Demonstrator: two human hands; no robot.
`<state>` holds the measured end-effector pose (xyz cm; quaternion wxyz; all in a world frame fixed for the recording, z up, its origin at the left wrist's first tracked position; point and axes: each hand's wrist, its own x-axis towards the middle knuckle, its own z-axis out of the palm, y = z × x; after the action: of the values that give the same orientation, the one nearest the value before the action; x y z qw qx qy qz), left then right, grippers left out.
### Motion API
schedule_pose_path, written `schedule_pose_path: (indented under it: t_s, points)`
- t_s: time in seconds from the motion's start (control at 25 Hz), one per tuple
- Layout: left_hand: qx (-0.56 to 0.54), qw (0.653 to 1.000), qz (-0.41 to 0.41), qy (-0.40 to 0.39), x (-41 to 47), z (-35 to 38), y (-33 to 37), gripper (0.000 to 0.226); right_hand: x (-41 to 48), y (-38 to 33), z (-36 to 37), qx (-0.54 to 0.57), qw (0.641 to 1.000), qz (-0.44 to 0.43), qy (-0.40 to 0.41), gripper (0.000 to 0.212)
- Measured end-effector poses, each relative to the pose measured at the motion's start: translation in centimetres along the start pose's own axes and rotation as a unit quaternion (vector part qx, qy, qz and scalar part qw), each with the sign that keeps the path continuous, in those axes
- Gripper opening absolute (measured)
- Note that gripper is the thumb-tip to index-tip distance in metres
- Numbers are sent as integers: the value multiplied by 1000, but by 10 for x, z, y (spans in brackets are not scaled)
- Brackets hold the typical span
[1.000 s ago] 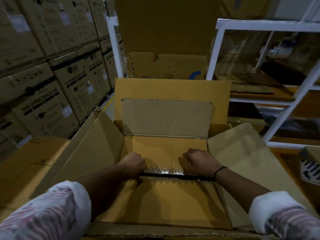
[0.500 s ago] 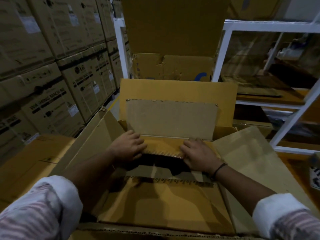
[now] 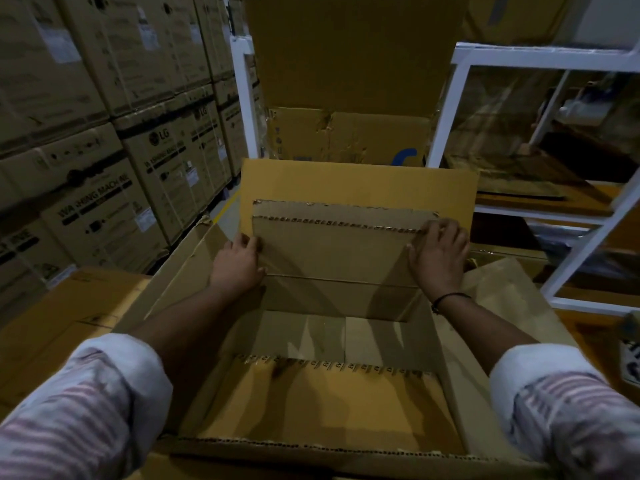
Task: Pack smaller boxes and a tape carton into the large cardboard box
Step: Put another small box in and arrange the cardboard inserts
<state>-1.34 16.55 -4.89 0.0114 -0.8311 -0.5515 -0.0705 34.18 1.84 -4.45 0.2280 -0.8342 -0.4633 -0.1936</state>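
Note:
The large cardboard box (image 3: 349, 188) stands open in front of me, its outer flaps spread outward. Its far inner flap (image 3: 336, 251) is raised upright against the back wall. My left hand (image 3: 239, 263) holds that flap's left edge, and my right hand (image 3: 438, 258) grips its right upper corner. The near inner flap (image 3: 322, 403) still lies flat across the front half of the opening. Between the two flaps the inside of the box shows, and I see nothing lying on its floor (image 3: 346, 336). No smaller boxes or tape carton are in view.
Stacked washing-machine cartons (image 3: 114, 161) fill the left side. A tall open carton (image 3: 346, 81) stands behind the box. White metal racking (image 3: 588, 216) with flattened cardboard runs along the right. A flat carton (image 3: 52, 334) lies at the lower left.
Both hands pulled the far inner flap up from lying flat and swung it back against the rear wall, opening the far half of the box.

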Motion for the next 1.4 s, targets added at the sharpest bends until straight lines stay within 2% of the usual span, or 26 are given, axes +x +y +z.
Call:
schedule_pose_path:
  t_s: [0.12,0.28,0.4,0.52,0.68,0.8,0.92,1.0,1.08,1.2,1.32,1.4]
  points:
    - [11,999,18,-42,4,5,-6,80,4,9,6,116,990,62,-56,43]
    - [20,997,33,-73,12,10,-6,87,5,18,19,63,986,-22,-153,52]
    - [26,995,45,-88,11,18,-4,85,8,13,18,49,973,-7,-226,60]
    - [17,994,63,-88,8,21,2,80,8,6,16,33,972,-13,-232,61]
    - [0,994,77,-80,4,18,16,72,2,-6,8,63,978,-1,-199,55]
    - [-9,989,105,-100,-9,12,29,62,-10,-18,-2,77,981,-54,-168,49]
    - [-51,980,111,-158,-32,11,43,48,-26,-30,-9,76,977,-111,-163,42]
    - [-78,963,110,-233,-51,16,51,34,-37,-37,-15,90,971,-130,-182,37]
    - [-60,944,145,-289,-68,23,60,28,-50,-44,-20,93,962,-155,-204,37]
    - [-31,922,197,-331,-83,36,73,32,-67,-51,-22,70,955,-181,-222,40]
    - [-16,888,232,-397,-91,44,80,36,-88,-56,-23,83,939,-187,-276,34]
    - [-3,892,243,-381,-96,43,82,36,-101,-57,-25,76,929,-218,-289,30]
